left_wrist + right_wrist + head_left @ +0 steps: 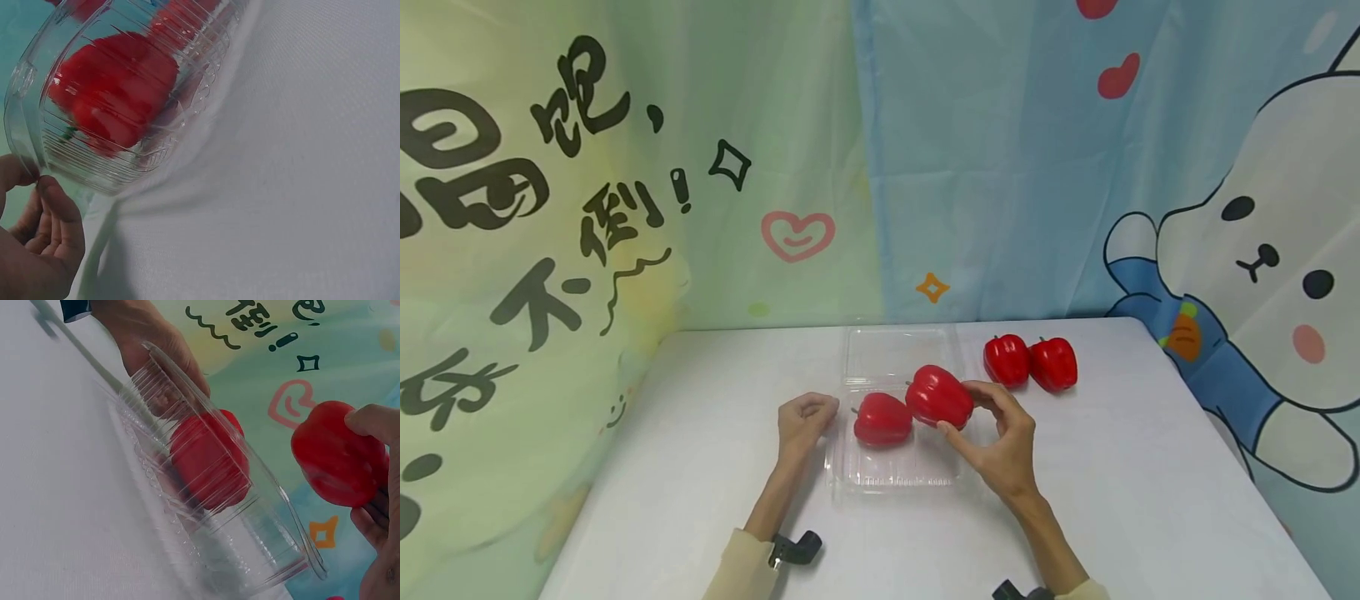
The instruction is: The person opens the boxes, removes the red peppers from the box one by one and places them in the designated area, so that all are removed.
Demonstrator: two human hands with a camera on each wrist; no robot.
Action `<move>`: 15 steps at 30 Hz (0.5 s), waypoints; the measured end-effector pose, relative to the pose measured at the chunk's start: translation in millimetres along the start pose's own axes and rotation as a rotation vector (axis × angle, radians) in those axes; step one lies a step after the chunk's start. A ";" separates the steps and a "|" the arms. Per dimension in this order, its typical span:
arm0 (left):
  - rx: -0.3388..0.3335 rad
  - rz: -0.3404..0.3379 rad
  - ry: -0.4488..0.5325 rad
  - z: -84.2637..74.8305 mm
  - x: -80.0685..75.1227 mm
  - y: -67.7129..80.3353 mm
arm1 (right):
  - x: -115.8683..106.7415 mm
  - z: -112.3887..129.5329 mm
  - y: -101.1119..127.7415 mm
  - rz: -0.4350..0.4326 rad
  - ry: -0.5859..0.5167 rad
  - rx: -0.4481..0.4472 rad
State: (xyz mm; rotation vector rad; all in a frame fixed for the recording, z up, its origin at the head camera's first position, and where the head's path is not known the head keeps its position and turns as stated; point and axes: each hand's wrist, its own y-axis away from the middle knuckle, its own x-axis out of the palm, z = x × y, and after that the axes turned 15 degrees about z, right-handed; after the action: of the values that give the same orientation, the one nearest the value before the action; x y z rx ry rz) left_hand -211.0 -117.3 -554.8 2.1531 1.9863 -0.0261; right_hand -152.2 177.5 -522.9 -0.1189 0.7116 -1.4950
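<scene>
The container (936,468) is resting on the table (1120,500), with its lid (887,354) lying folded back behind it. The first pepper (882,421) is sitting in the container's left part. The left hand (803,425) is pinching the container at its left side, near that pepper. The right hand (1002,440) is holding the second pepper (938,397) above the container, right of the first. The third pepper (1006,362) and, just to its right, the fourth pepper (1054,365) are resting on the table, right of the lid and beyond the right hand. The backdrop (985,167) is hanging behind the table.
</scene>
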 end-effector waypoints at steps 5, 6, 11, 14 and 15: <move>0.010 0.005 -0.004 -0.3 0.5 -0.9 | -2.0 -2.1 2.3 -0.072 0.011 0.009; 0.013 0.005 -0.006 -0.4 0.6 -1.2 | -2.1 -2.4 2.7 -0.089 0.012 0.006; 0.015 0.000 -0.012 -0.6 0.6 -1.5 | -2.8 -5.2 6.1 -0.156 0.015 0.005; 0.009 -0.001 -0.011 -0.2 0.8 -1.2 | -3.3 -7.8 8.8 -0.180 0.004 0.028; 0.007 -0.001 -0.007 0.0 0.8 -1.0 | -3.5 -8.6 9.6 -0.187 0.004 0.035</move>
State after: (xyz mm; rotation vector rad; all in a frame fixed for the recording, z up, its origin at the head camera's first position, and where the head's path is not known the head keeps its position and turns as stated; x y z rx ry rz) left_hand -211.9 -116.4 -555.1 2.1529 1.9865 -0.0412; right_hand -147.9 184.8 -533.2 -0.1597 0.6923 -1.6861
